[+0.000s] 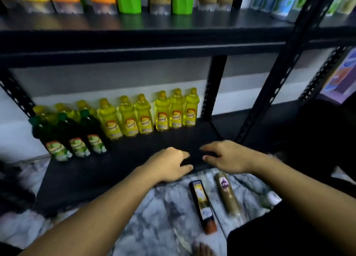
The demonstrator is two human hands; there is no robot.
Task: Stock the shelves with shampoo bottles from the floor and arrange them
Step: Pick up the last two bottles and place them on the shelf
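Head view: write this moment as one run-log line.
left hand empty, at lower shelf front edge | right hand same | dark bottle, tan bottle lying on floor

I see a dark bottle (202,205) and a tan bottle (228,194) lying flat, side by side, on the floor (165,207) near the front edge of the shelf (123,159).

Left hand (170,165) and right hand (228,158) near the shelf (125,159) edge.

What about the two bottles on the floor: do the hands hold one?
No, the black bottle and the brown bottle lie on the floor; the left hand and the right hand are at the shelf.
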